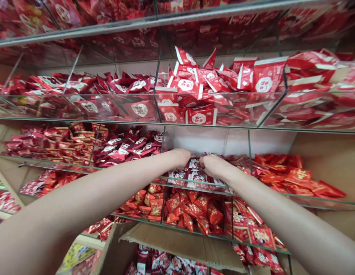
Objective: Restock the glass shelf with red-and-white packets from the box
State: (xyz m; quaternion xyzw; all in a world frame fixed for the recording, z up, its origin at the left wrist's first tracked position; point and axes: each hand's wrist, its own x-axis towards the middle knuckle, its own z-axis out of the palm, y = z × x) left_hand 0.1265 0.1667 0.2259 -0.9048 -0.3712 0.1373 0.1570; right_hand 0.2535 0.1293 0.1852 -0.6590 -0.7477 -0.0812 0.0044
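Note:
Both my arms reach into a glass shelf compartment holding dark red and white candy packets (194,176) with printed cartoon figures. At its left side, my left hand (181,157) is closed and turned down among the packets; its fingertips are hidden. My right hand (213,165) is curled closed a little to the right, knuckles up, touching the packets. What either hand grips, if anything, I cannot make out. A few packets show in the gap between the hands, behind the clear front panel.
Glass dividers split the shelves into bins of red packets (198,116). Above the hands runs a glass shelf edge (194,124). Orange-red packets (191,210) fill the bin below. An open cardboard box (183,240) with more packets stands at the bottom, its flap raised.

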